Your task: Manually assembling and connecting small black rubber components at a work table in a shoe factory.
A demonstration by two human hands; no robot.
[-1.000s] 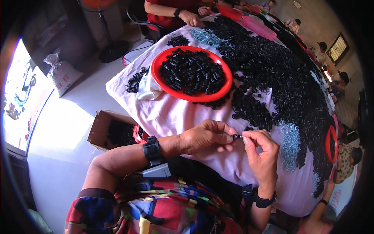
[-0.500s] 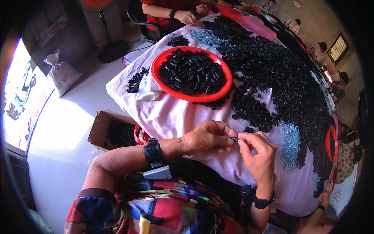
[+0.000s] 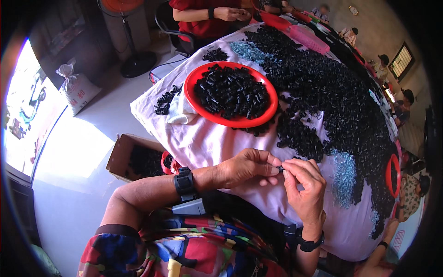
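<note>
Fingertips of both hands meet over the pale cloth: the left hand (image 3: 247, 167) and the right hand (image 3: 302, 182) pinch one small black part (image 3: 280, 169) between them, thumbs and forefingers closed tight on it, though whether it is one piece or two being pressed together is too small to tell. Just beyond the grip lies a loose spill of the same black pieces (image 3: 300, 136), and to its right a patch of silvery screws (image 3: 344, 173), both untouched. Farther out and slightly left sits a red tray (image 3: 196, 99) heaped with black parts, with a crumpled white cloth (image 3: 180, 111) at its rim. Down to the left, off the table's edge, an open cardboard box (image 3: 121, 152) holds more dark pieces. Farthest away, a huge mound of black parts (image 3: 341, 87) covers the table (image 3: 203, 143). Judging by that mound against the tray and box, I would say only a small share is handled and most of the work remains.
</note>
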